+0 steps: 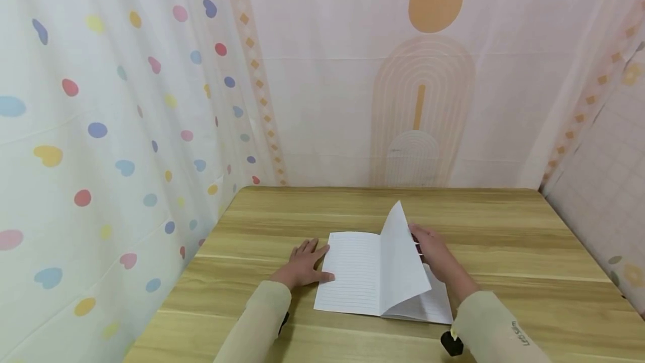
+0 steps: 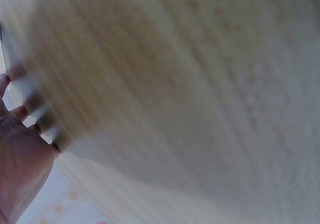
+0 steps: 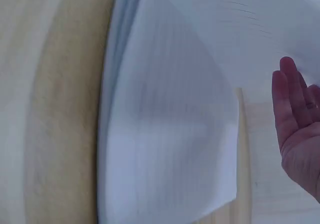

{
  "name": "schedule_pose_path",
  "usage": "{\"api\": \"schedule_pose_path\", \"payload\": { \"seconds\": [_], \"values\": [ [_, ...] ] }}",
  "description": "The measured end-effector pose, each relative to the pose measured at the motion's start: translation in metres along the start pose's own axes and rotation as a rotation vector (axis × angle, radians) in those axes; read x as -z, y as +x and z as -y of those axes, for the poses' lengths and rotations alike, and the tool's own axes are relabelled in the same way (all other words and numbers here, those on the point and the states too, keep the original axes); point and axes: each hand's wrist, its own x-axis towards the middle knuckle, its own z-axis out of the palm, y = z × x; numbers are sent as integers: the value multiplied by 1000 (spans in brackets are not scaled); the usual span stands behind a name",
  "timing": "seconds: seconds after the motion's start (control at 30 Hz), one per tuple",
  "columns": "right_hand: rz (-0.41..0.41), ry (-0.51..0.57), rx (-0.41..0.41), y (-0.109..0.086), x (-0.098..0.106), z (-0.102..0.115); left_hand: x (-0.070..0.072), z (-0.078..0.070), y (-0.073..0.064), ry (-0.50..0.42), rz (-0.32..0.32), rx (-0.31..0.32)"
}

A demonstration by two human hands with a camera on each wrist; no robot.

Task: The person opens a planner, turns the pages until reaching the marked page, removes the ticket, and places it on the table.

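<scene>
Left hand (image 1: pixel 304 265) lies with fingers spread, gripping nothing, thumb over left edge of notebook (image 1: pixel 350 273) on table (image 1: pixel 282 214). Right hand (image 1: pixel 434 250) nearer to raised page (image 1: pixel 403 262), just right of it, fingers almost straight; cannot tell if they touch. Fold runs away from person; notebook longest side to side.

The white notebook (image 1: pixel 372 274) lies open on the wooden table (image 1: pixel 302 212) over there, its ruled left page flat, a leaf (image 1: pixel 400 268) standing up at a slant above the right side.
</scene>
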Motion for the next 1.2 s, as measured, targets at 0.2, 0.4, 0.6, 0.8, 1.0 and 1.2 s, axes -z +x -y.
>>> {"api": "schedule_pose_path", "payload": {
  "seconds": [0.2, 0.4, 0.6, 0.8, 1.0, 1.2],
  "values": [
    [101, -46, 123, -1, -19, -10, 1, -1, -1, -2, -1, 3],
    [99, -611, 319, -7, -35, -26, 0, -1, -1, -5, -2, 2],
    [241, -974, 446, -12, -42, -37, -1, 1, 1, -17, -17, -5],
    [293, -1108, 419, -17, -45, -45, 0, 5, 2, -21, -46, -36],
    [282, -1113, 430, -17, -46, -49, 0, 6, 1, -113, -40, -22],
    [271, -1118, 425, -17, -46, -50, -2, 4, 3, -24, -21, -11]
  ]
}}
